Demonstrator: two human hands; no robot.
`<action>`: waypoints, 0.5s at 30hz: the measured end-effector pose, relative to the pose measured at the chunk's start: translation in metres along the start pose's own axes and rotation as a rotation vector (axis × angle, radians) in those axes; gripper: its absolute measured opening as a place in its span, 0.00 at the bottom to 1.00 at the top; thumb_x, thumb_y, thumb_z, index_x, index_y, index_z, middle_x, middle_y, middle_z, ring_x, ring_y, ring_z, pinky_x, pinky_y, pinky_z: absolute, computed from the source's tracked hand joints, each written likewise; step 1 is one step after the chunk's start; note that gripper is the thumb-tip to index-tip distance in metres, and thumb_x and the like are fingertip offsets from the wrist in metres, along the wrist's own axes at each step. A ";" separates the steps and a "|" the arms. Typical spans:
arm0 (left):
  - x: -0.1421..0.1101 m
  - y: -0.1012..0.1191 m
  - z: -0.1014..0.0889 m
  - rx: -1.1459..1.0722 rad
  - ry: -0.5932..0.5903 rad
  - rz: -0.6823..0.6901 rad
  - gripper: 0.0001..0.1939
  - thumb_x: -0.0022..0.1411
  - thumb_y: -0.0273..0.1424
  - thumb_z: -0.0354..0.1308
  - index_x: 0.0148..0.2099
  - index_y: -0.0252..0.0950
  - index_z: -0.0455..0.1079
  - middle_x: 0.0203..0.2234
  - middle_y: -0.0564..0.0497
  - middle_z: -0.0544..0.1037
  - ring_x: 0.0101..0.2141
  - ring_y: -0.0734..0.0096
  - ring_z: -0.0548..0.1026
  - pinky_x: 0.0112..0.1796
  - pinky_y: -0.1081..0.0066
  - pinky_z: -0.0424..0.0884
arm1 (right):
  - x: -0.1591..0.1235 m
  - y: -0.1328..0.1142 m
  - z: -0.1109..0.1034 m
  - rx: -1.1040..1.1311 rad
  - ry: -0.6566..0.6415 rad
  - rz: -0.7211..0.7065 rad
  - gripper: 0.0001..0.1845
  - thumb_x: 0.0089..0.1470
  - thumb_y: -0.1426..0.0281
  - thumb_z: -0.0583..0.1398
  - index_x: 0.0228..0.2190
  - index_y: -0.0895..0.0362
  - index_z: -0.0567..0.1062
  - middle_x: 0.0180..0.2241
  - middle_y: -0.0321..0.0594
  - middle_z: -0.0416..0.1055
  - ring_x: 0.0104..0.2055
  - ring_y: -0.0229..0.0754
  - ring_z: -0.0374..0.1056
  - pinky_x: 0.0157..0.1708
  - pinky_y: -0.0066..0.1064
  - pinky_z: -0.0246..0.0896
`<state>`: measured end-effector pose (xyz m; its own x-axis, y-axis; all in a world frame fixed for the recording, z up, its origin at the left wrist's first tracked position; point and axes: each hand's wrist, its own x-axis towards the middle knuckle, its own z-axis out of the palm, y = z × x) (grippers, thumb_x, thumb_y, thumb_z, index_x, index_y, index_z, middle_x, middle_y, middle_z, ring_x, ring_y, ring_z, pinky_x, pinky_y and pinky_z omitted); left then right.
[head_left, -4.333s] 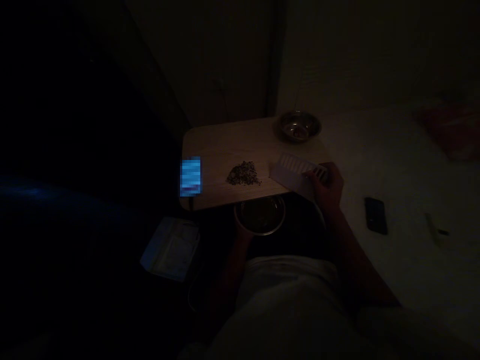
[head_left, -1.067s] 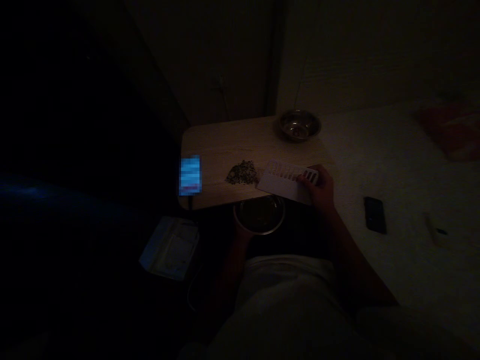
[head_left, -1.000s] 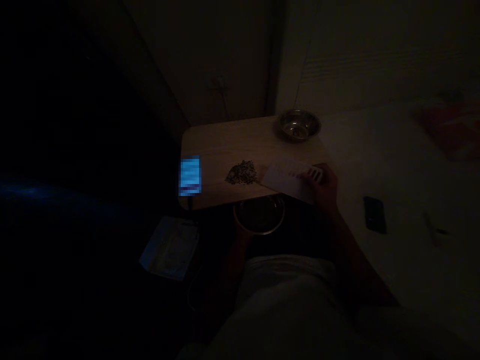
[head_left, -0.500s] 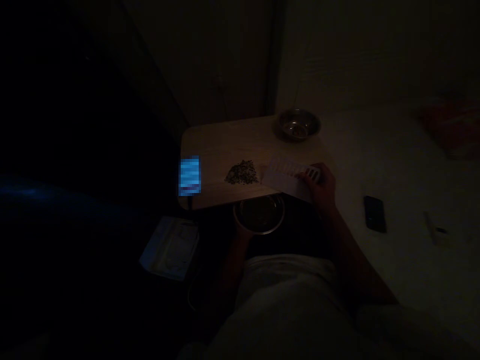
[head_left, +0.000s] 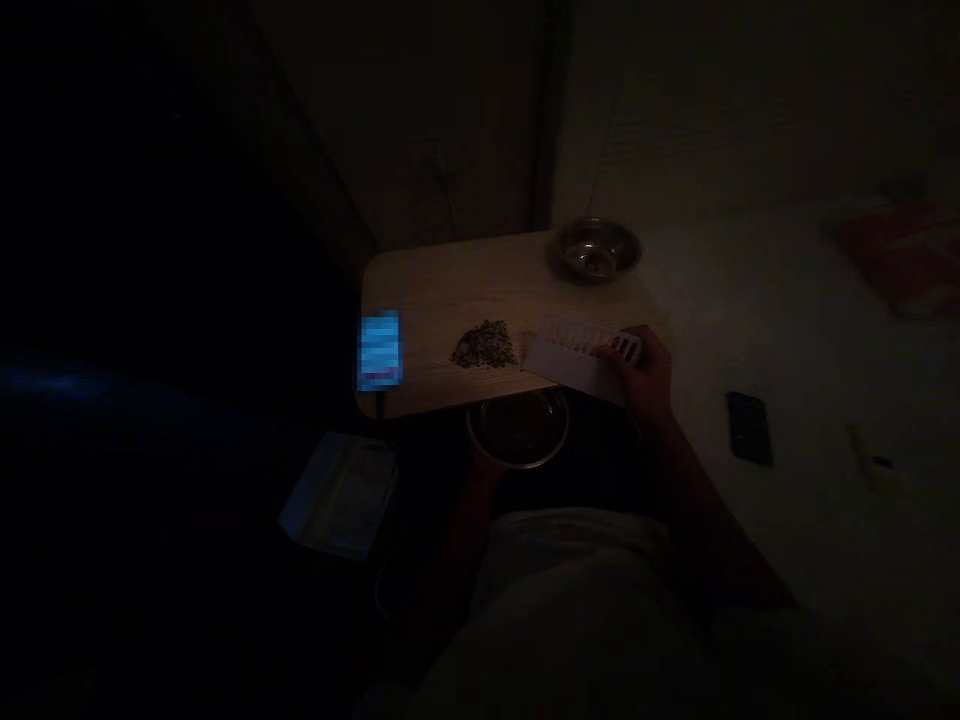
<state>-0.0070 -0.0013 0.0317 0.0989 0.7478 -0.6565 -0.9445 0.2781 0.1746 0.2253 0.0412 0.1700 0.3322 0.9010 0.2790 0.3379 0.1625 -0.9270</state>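
Observation:
My right hand (head_left: 646,372) grips a pale flat slotted piece (head_left: 574,358), like a plastic scraper, held over the right part of a small wooden table (head_left: 420,280). Just left of its edge lies a pile of small dark grains or seeds (head_left: 486,346). Below the table's near edge my left hand (head_left: 487,468) holds the rim of a round metal bowl (head_left: 519,430); most of its fingers are hidden under the bowl. The bowl's inside is too dark to make out.
A second metal bowl (head_left: 598,250) stands at the table's far right corner. A glowing, blurred screen (head_left: 379,350) is at the left edge. A pale box-like object (head_left: 341,495) sits lower left. A dark phone (head_left: 748,428) and a red item (head_left: 904,260) lie on the pale surface at right.
Both hands, the slotted piece, the bowl and the pile stay in nearly the same places. Only the lighting differs slightly.

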 end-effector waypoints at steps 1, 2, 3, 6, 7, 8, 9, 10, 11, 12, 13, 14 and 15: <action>-0.001 0.000 0.001 0.006 0.032 0.021 0.23 0.71 0.48 0.47 0.53 0.42 0.77 0.51 0.48 0.82 0.67 0.57 0.66 0.70 0.52 0.55 | 0.000 0.001 0.000 -0.001 -0.002 -0.002 0.15 0.46 0.60 0.70 0.30 0.52 0.71 0.25 0.31 0.66 0.27 0.39 0.60 0.27 0.32 0.56; -0.001 0.000 0.001 0.009 0.056 0.029 0.23 0.71 0.48 0.48 0.53 0.42 0.77 0.52 0.48 0.82 0.67 0.57 0.66 0.70 0.51 0.55 | 0.000 0.001 0.000 -0.004 -0.007 -0.004 0.15 0.47 0.60 0.70 0.31 0.52 0.71 0.25 0.31 0.66 0.27 0.39 0.60 0.27 0.33 0.56; -0.002 0.000 0.002 0.007 0.063 0.021 0.24 0.70 0.49 0.49 0.53 0.41 0.77 0.53 0.47 0.81 0.68 0.55 0.65 0.70 0.49 0.55 | 0.000 0.001 0.000 -0.011 -0.011 -0.006 0.15 0.47 0.60 0.69 0.31 0.52 0.71 0.25 0.31 0.65 0.27 0.39 0.60 0.27 0.33 0.56; -0.005 0.001 0.006 -0.001 0.038 -0.036 0.27 0.68 0.52 0.50 0.54 0.38 0.76 0.56 0.44 0.79 0.67 0.52 0.65 0.69 0.48 0.56 | 0.000 0.000 0.000 -0.032 -0.017 -0.013 0.15 0.48 0.60 0.69 0.30 0.52 0.71 0.25 0.31 0.64 0.27 0.39 0.60 0.26 0.32 0.56; -0.005 0.001 0.007 -0.003 0.024 -0.052 0.28 0.68 0.52 0.50 0.55 0.38 0.76 0.56 0.44 0.79 0.67 0.51 0.66 0.69 0.48 0.57 | 0.000 0.000 0.000 -0.037 -0.020 -0.018 0.15 0.48 0.60 0.69 0.30 0.52 0.70 0.25 0.31 0.64 0.27 0.39 0.60 0.26 0.32 0.56; -0.006 0.001 0.008 -0.003 0.009 -0.071 0.29 0.68 0.53 0.50 0.55 0.37 0.76 0.55 0.43 0.79 0.66 0.51 0.67 0.69 0.48 0.57 | 0.000 -0.001 0.000 -0.038 -0.023 -0.022 0.15 0.47 0.59 0.69 0.30 0.52 0.70 0.25 0.31 0.64 0.27 0.39 0.60 0.26 0.32 0.57; -0.006 0.002 0.009 -0.003 -0.004 -0.087 0.29 0.68 0.53 0.49 0.56 0.38 0.76 0.55 0.44 0.80 0.66 0.51 0.67 0.69 0.47 0.58 | 0.000 -0.002 0.000 -0.034 -0.027 -0.022 0.15 0.47 0.59 0.69 0.29 0.52 0.70 0.25 0.31 0.64 0.27 0.39 0.59 0.26 0.32 0.57; -0.007 0.002 0.009 -0.004 -0.008 -0.091 0.29 0.69 0.53 0.49 0.56 0.38 0.76 0.54 0.44 0.80 0.66 0.51 0.68 0.69 0.46 0.57 | 0.000 -0.003 0.001 -0.029 -0.029 -0.017 0.15 0.47 0.59 0.70 0.29 0.52 0.70 0.25 0.31 0.65 0.27 0.39 0.59 0.26 0.32 0.57; -0.007 0.002 0.009 -0.006 -0.003 -0.082 0.29 0.69 0.53 0.49 0.56 0.39 0.76 0.54 0.44 0.81 0.66 0.51 0.68 0.69 0.46 0.57 | -0.001 -0.003 0.001 -0.022 -0.034 -0.009 0.16 0.46 0.59 0.70 0.29 0.52 0.70 0.25 0.31 0.65 0.26 0.38 0.59 0.25 0.32 0.56; -0.007 0.001 0.009 -0.007 0.008 -0.065 0.28 0.69 0.53 0.48 0.56 0.39 0.76 0.53 0.45 0.81 0.66 0.52 0.68 0.69 0.46 0.57 | -0.001 -0.004 0.002 -0.012 -0.037 0.001 0.16 0.46 0.58 0.70 0.29 0.52 0.71 0.24 0.31 0.65 0.26 0.38 0.59 0.25 0.32 0.56; -0.006 0.001 0.008 -0.009 0.023 -0.046 0.27 0.69 0.52 0.48 0.55 0.39 0.76 0.53 0.45 0.81 0.66 0.53 0.67 0.69 0.47 0.57 | -0.001 -0.004 0.003 0.000 -0.036 0.009 0.17 0.46 0.58 0.70 0.29 0.52 0.71 0.24 0.31 0.65 0.26 0.38 0.60 0.25 0.32 0.56; -0.006 0.001 0.007 -0.009 0.038 -0.030 0.26 0.70 0.51 0.49 0.54 0.39 0.77 0.53 0.46 0.81 0.67 0.54 0.67 0.69 0.48 0.57 | -0.002 -0.005 0.004 0.010 -0.035 0.012 0.17 0.46 0.58 0.70 0.30 0.52 0.71 0.24 0.31 0.65 0.26 0.38 0.60 0.25 0.32 0.57; -0.005 0.001 0.006 -0.010 0.046 -0.023 0.26 0.70 0.50 0.49 0.53 0.39 0.77 0.53 0.46 0.81 0.67 0.54 0.66 0.69 0.49 0.57 | -0.002 -0.005 0.004 0.021 -0.037 0.012 0.16 0.46 0.59 0.70 0.29 0.52 0.71 0.24 0.30 0.65 0.26 0.38 0.60 0.25 0.32 0.57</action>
<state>-0.0061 -0.0011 0.0396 0.1059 0.7125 -0.6936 -0.9453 0.2886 0.1522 0.2190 0.0399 0.1729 0.3033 0.9170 0.2592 0.3160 0.1598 -0.9352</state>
